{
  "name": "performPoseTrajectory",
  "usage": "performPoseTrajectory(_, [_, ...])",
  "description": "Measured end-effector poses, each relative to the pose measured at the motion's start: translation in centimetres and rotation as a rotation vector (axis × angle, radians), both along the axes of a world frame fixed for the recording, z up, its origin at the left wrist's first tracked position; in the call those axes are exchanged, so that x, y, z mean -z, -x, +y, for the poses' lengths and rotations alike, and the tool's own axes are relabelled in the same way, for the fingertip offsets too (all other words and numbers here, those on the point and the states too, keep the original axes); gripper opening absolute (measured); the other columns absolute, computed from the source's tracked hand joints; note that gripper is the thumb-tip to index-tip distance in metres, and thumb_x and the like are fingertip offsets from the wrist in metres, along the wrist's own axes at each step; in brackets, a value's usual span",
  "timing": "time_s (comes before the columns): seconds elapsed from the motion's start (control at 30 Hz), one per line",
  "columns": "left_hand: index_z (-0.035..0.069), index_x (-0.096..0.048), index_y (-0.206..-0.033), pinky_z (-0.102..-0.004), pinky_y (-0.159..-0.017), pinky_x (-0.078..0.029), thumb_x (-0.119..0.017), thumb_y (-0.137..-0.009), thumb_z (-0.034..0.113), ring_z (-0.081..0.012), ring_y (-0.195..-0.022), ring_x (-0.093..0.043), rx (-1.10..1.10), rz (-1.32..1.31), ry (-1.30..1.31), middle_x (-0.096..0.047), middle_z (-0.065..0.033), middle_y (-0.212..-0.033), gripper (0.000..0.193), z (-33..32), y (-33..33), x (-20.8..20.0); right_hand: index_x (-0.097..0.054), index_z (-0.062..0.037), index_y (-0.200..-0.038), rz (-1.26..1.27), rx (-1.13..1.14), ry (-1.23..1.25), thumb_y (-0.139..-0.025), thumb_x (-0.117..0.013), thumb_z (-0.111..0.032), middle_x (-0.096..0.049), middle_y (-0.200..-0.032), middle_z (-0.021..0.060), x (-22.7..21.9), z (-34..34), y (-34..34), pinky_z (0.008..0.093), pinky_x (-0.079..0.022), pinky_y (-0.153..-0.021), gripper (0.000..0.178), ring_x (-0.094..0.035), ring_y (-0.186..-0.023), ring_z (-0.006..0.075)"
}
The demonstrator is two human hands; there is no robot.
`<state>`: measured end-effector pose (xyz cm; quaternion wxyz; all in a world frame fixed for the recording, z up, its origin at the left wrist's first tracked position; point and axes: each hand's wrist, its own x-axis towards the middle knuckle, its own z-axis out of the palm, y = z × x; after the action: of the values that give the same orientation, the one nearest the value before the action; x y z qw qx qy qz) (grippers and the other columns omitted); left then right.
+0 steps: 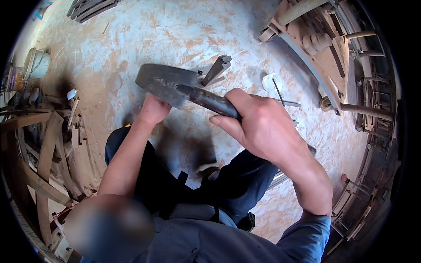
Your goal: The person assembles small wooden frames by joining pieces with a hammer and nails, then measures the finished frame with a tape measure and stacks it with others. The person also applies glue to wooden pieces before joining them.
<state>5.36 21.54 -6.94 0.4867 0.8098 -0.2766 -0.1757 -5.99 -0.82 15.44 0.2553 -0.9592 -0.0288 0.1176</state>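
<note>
A broad grey metal blade with a dark handle is raised in front of me, above the floor. My right hand grips the handle's end, thumb along its near side. Below the blade is my left hand, its fingers hidden behind the metal, so what they hold does not show. The blade's outline is slightly blurred. Beyond it a dark grooved bar slants up from the floor.
A round white container with a dark rod sits on the floor, near a thin strip. Curved wooden furniture stands at the far right. Wooden frame pieces are piled at my left, with a pale bucket beyond.
</note>
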Motion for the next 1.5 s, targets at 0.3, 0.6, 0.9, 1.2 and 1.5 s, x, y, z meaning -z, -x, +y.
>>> performPoseTrajectory(0.3, [0.004,-0.057,-0.116,-0.0284,-0.090,-0.049,-0.059,-0.087,-0.008,-0.0117,-0.104,-0.059,-0.023,0.222,0.059,-0.064,-0.0049,-0.109,0.031,0.6,-0.2,1.2,-0.055,0.0011,-0.091,-0.053,-0.006,0.023,-0.091,-0.064,-0.036,-0.063,-0.065,0.0200,-0.6,0.3,-0.2,0.0463,-0.052,-0.057,0.038,-0.065,-0.064,0.0399])
performPoseTrajectory(0.6, [0.004,-0.059,-0.113,-0.0285,-0.085,-0.051,-0.062,-0.090,-0.005,-0.0108,-0.098,-0.062,0.021,0.260,0.126,-0.066,-0.0028,-0.106,0.025,0.1,-0.2,0.3,-0.056,0.0007,-0.092,-0.048,-0.004,0.034,-0.090,-0.064,-0.037,-0.064,-0.067,0.0206,-0.9,0.6,-0.4,0.0480,-0.052,-0.058,0.038,-0.065,-0.065,0.0413])
performPoseTrajectory(0.9, [0.006,-0.058,-0.115,-0.0303,-0.087,-0.052,-0.061,-0.090,-0.004,-0.0122,-0.102,-0.063,0.026,0.297,0.125,-0.065,-0.0025,-0.110,0.027,0.0,-0.5,1.3,-0.056,0.0025,-0.089,-0.020,-0.029,0.104,-0.092,-0.062,-0.036,-0.063,-0.068,0.0216,0.7,1.1,0.1,0.0473,-0.052,-0.059,0.039,-0.065,-0.067,0.0413])
performPoseTrajectory(1.2, [0.003,-0.053,-0.126,-0.0421,-0.070,-0.059,-0.068,-0.090,0.035,-0.0228,-0.091,-0.069,-0.465,1.319,0.059,-0.064,-0.0140,-0.114,0.050,1.4,0.3,2.2,-0.054,-0.0009,-0.092,0.194,0.133,0.001,-0.093,-0.060,-0.036,-0.062,-0.066,0.0207,0.3,2.2,5.4,0.0491,-0.051,-0.058,0.036,-0.064,-0.065,0.0416])
performPoseTrajectory(1.5, [0.001,-0.048,-0.101,-0.0508,-0.070,-0.058,-0.060,-0.092,0.019,-0.0296,-0.073,-0.062,-0.538,1.748,0.211,-0.055,-0.0129,-0.080,0.023,-3.2,7.4,6.9,-0.056,-0.0020,-0.086,0.278,0.210,-0.133,-0.090,-0.066,-0.035,-0.059,-0.067,0.0177,1.5,2.5,15.6,0.0444,-0.050,-0.058,0.035,-0.062,-0.065,0.0391])
